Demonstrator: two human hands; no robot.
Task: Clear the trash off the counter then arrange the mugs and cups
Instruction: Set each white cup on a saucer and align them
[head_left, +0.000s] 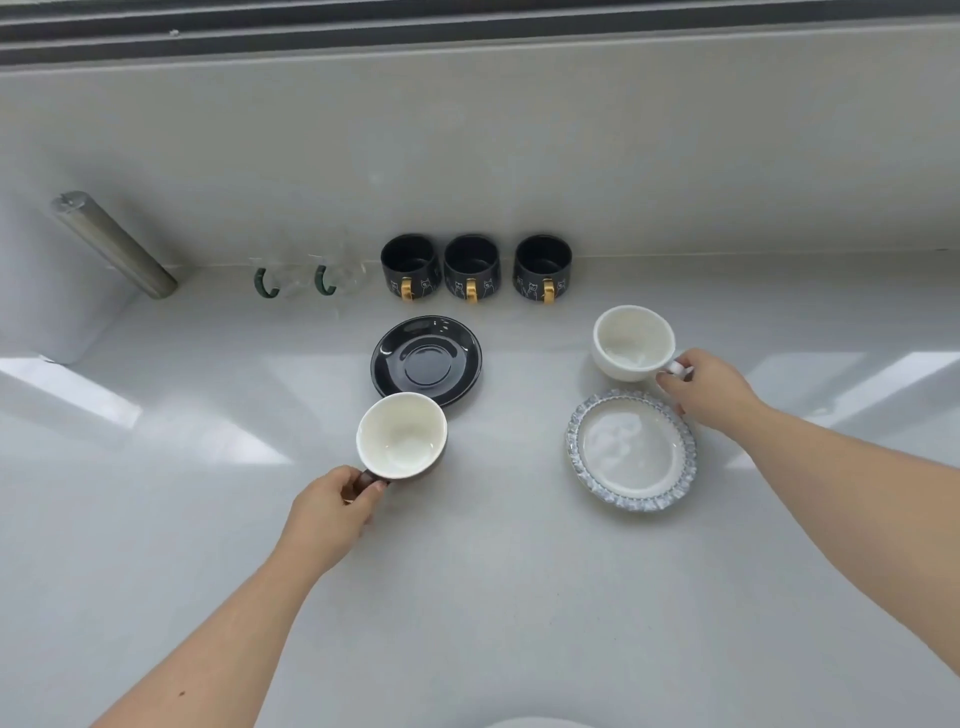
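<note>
Arranging step: we pinch the dark cup (401, 435) handle with our left hand (332, 506) and the white cup (634, 342) handle with our right hand (706, 387), judging each needs setting squarely on the black saucer (426, 361) and the white saucer (631, 451).

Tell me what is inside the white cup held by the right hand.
The white cup, gripped by its handle in the right hand, looks empty: only its pale glossy inner wall and bottom show. Nothing covers the opening; the counter beneath it is hidden.

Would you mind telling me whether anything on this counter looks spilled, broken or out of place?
Nothing spilled or broken. Only the dark cup and white cup, each held by its handle, sit off the black saucer and patterned saucer.
</note>
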